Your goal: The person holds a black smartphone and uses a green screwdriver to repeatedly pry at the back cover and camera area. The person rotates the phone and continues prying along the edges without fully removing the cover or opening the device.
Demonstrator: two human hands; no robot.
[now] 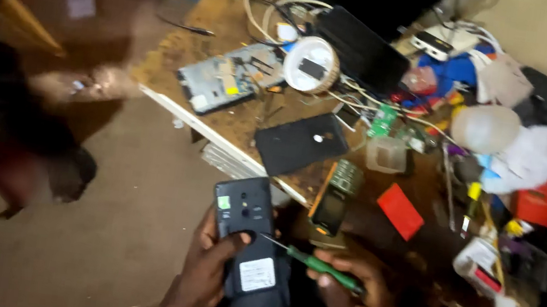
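Screwdriver point(315, 263) work under way: left hand point(205, 275) grips the open-backed phone point(246, 231), right hand point(355, 305) closes around the green handle, tip at the phone's back; next needs steady seating

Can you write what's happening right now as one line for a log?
left hand: holds dark rectangular phone, back up | right hand: holds green-handled screwdriver, tip at phone | behind: cluttered wooden workbench
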